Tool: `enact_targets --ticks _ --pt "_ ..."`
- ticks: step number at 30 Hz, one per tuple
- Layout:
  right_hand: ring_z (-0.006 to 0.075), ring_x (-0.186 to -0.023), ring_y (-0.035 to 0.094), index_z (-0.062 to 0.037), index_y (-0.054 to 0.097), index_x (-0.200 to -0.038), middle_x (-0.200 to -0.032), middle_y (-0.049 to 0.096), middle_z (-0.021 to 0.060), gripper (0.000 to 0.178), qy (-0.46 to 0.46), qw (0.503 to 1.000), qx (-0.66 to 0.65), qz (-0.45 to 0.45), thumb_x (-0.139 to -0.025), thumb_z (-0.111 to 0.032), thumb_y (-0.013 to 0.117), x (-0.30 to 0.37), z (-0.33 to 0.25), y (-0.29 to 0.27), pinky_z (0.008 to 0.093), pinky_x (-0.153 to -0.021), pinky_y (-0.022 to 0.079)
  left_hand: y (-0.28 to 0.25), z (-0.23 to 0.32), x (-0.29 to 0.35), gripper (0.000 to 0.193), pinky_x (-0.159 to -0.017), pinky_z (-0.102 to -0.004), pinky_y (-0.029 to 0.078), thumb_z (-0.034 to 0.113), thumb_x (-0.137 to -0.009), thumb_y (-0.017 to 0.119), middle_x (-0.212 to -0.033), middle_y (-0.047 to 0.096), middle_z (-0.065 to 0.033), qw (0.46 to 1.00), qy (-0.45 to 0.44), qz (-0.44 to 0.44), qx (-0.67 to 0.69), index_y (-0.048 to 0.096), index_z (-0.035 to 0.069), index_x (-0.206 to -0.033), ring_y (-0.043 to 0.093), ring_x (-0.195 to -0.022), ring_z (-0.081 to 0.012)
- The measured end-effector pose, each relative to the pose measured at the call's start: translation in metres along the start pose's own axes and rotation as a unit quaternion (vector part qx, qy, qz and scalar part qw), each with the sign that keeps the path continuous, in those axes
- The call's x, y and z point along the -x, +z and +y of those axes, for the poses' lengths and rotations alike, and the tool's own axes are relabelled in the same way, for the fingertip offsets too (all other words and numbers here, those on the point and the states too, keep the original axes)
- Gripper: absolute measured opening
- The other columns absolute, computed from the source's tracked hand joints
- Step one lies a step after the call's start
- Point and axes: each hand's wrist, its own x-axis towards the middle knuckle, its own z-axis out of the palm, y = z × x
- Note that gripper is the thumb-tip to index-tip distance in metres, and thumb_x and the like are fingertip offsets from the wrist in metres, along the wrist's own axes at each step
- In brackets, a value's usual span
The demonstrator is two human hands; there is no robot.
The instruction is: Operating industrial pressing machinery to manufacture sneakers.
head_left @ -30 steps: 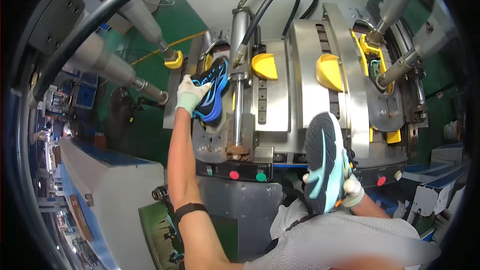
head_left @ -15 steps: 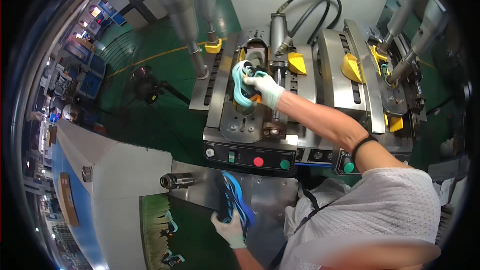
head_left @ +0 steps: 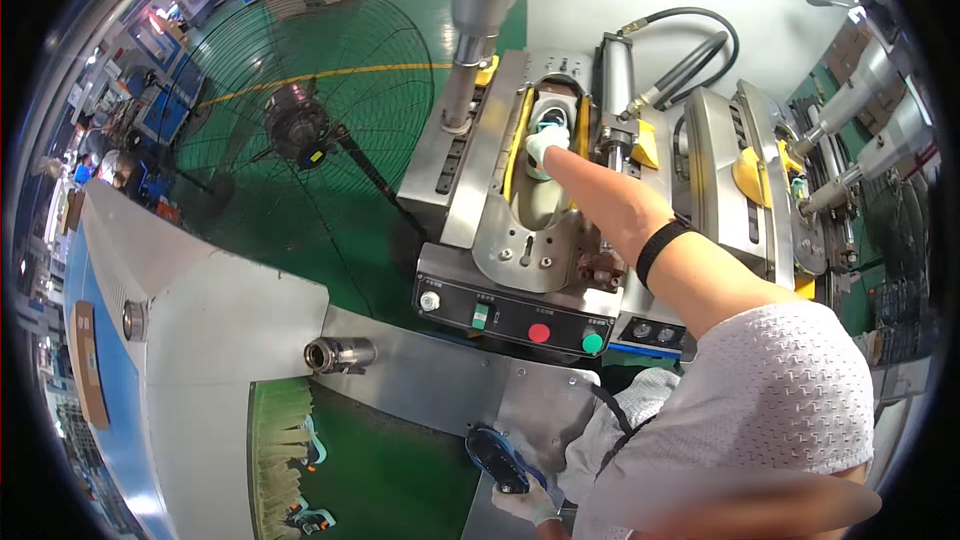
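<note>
My right hand (head_left: 545, 144), in a pale glove, reaches forward into the long cavity of a metal press. Its fingers are closed on a shoe with turquoise and black parts (head_left: 551, 118), which sits at the cavity's far end; the hand hides much of it. Yellow strips (head_left: 517, 145) line the cavity's sides. Low in the picture, close to my body, my left hand (head_left: 530, 502), also gloved, grips a dark blue and black shoe (head_left: 494, 458) by one end, over the edge of a metal plate.
A control panel (head_left: 510, 320) with red and green buttons fronts the press. A second press (head_left: 735, 170) stands at the right, a large caged fan (head_left: 300, 120) at the left. A short metal pipe (head_left: 340, 354) sticks out above the metal plate (head_left: 440, 380). Strip curtains (head_left: 280, 450) hang below.
My right hand has taken the turquoise shoe from above the press down into its cavity. My left hand has drawn the blue shoe lower and nearer my body, turning it. The view has shifted.
</note>
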Motion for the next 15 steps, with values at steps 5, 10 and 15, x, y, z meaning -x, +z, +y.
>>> enact_targets --ticks 5,10,15 --pt "0.0291 -0.120 0.063 -0.0013 0.060 -0.130 -0.133 0.062 0.0194 0.053 -0.029 0.992 0.118 -0.039 -0.084 -0.027 0.067 -0.005 0.001 -0.001 0.0382 -0.095 0.051 -0.028 0.016 -0.005 0.079 -0.098 -0.0450 0.048 0.014 -0.067 0.086 -0.120 0.049 -0.0203 0.992 -0.021 -0.122 0.039 0.044 -0.005 -0.131 0.055 -0.109 -0.0354" --pt "0.0296 -0.109 0.066 0.0073 0.064 -0.114 -0.117 0.066 0.0231 0.056 -0.183 0.967 0.032 -0.175 -0.081 -0.036 0.076 0.019 -0.035 -0.061 0.0404 -0.093 0.052 -0.073 0.085 -0.069 0.075 -0.111 -0.0474 0.039 0.016 -0.087 0.067 -0.138 0.043 -0.0284 0.971 0.177 -0.157 0.025 0.029 -0.009 -0.147 0.046 -0.128 -0.0421" --pt "0.0348 -0.131 0.051 0.0082 0.033 -0.147 -0.141 0.050 0.0282 0.100 -0.556 0.784 -0.236 -0.140 -0.076 -0.043 0.083 0.154 -0.156 -0.196 0.0387 -0.111 0.041 -0.124 0.311 -0.204 0.063 -0.110 -0.0431 0.041 0.000 -0.095 0.056 -0.143 0.046 -0.0249 0.889 0.423 -0.069 0.163 0.029 -0.005 -0.151 0.051 -0.130 -0.0341"
